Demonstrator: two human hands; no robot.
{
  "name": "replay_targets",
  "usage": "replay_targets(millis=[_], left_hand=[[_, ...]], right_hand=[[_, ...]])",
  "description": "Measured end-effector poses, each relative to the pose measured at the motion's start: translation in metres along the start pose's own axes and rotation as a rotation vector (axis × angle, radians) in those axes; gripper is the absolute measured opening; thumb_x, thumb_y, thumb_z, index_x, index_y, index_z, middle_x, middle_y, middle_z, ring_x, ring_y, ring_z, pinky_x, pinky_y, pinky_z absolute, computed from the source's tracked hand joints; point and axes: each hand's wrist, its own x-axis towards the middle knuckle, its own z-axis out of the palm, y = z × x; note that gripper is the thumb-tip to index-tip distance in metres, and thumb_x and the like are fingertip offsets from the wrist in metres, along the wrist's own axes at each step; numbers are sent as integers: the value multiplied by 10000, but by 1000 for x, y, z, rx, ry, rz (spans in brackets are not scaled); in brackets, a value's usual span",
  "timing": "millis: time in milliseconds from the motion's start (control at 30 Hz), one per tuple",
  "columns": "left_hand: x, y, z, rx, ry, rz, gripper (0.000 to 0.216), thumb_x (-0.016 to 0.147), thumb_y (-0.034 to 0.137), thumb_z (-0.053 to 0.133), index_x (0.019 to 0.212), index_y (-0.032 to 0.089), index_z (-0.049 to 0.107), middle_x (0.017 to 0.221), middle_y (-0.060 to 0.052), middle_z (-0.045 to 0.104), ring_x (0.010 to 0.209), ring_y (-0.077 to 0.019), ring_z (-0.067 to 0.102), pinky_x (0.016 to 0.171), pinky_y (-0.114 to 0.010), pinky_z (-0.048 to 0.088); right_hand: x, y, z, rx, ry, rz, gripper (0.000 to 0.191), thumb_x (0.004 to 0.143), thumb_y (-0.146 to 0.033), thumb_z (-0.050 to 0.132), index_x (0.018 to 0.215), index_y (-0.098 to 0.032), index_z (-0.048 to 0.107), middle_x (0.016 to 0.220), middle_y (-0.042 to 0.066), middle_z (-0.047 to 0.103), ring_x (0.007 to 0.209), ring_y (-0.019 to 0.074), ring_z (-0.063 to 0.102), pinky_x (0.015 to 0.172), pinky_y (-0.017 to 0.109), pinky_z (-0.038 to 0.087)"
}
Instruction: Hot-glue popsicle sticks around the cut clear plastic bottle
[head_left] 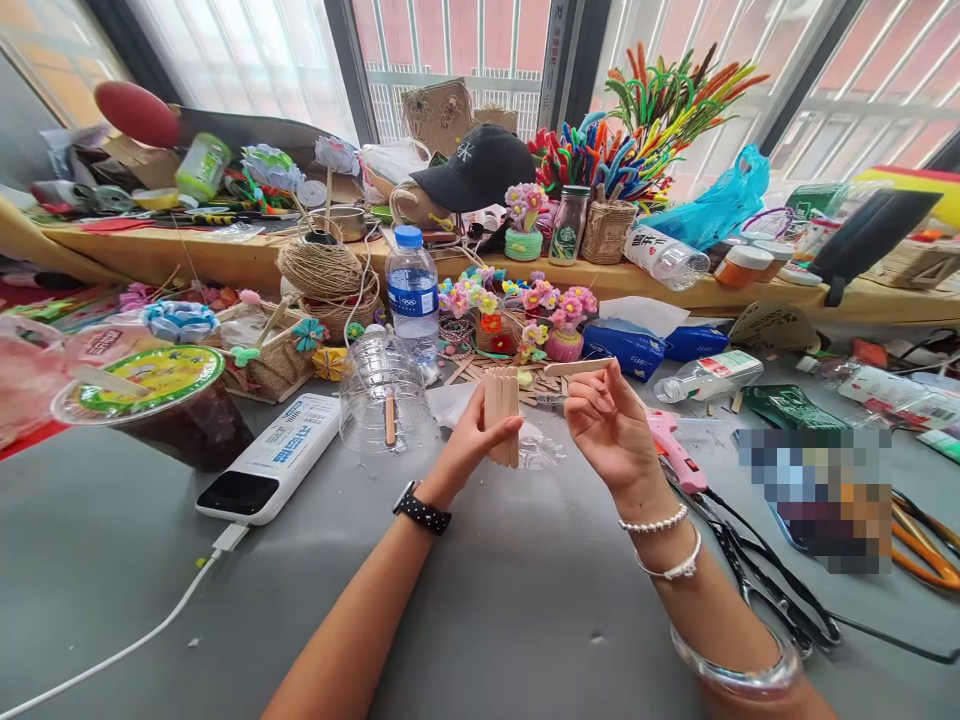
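Observation:
In the middle of the view, my left hand point(480, 430) is closed around a small panel of wooden craft sticks point(502, 405), held upright side by side with the thumb across its front. To its right, my right hand point(611, 425) pinches one single craft stick point(574, 368) by its end, between thumb and forefinger. That stick lies nearly level and points left toward the panel; the two are apart. Behind both hands, loose craft sticks point(469, 368) are scattered on the table. A pink glue gun point(677, 450) lies just beyond my right wrist.
Left of my hands stand a cut clear plastic bottle point(382, 400), a water bottle point(412, 290), a white power bank point(274, 460) with a cable and a lidded drink cup point(150, 400). Black-handled scissors point(750, 560) lie at right. A crowded shelf point(247, 262) runs along the back.

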Motion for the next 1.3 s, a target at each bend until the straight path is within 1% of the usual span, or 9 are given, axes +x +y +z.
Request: replay_targets(millis=[133,233,333,500,700,800,900,1133,1300], left_hand=[[0,-2,0,-65,-39,-69,613,693,492,505,1213,216,334,1141,-79,492,1020,-239,481,806,-362,431],[0,-1,-2,-163,-143,-146,614,722,486,467,1242,213,287,1148,-98,491,1002,-233,503,787,-364,442],[-2,2,-5,-278,-235,-201,654,689,458,522,1244,210,279,1126,-110,515,1010,-240,506,796,-361,443],[-3,3,-5,-405,-218,-295,687,651,409,592,1233,223,279,1153,-124,497,989,-254,530,782,-372,454],[-2,4,-2,-320,-175,-336,662,644,421,600,1193,177,321,1093,-135,526,912,-243,559,689,-345,474],[-2,5,-2,-255,-189,-335,680,626,440,609,1184,172,328,1101,-130,513,929,-241,539,722,-352,460],[-2,7,-1,-182,-191,-345,698,618,436,619,1190,167,322,1130,-119,486,995,-246,494,794,-354,426],[-1,11,1,-90,-177,-346,684,618,450,605,1181,153,355,1162,-109,454,1047,-273,446,843,-363,393],[-1,11,1,-77,-186,-350,688,631,479,580,1184,144,345,1176,-122,447,1044,-272,453,848,-379,393]], right_hand=[[0,0,0,-44,-2,-13,260,685,-308,592,565,-188,396,556,-75,259,424,24,235,392,134,327],[-1,-1,0,-58,-8,-28,262,691,-309,583,554,-191,393,555,-74,255,423,29,232,391,140,328],[-1,-3,1,-17,-26,-15,242,691,-282,587,564,-190,403,558,-74,252,423,25,232,391,124,330],[0,-6,0,18,-32,19,226,694,-251,589,579,-188,404,555,-78,250,420,16,233,390,100,327],[4,-10,-10,94,22,164,202,675,-202,607,595,-178,423,541,-84,288,421,0,273,396,81,336],[3,-17,-16,80,16,268,181,668,-174,615,604,-173,446,524,-85,299,431,-5,300,405,73,341],[2,-26,-23,-12,34,352,155,652,-125,624,615,-168,479,524,-80,320,445,-8,318,400,77,330],[4,-37,-37,-291,65,393,134,638,-185,648,598,-177,520,511,-74,282,445,0,294,401,99,317],[3,-39,-33,-402,122,373,145,587,-220,682,612,-180,545,523,-72,326,449,6,299,399,126,308]])
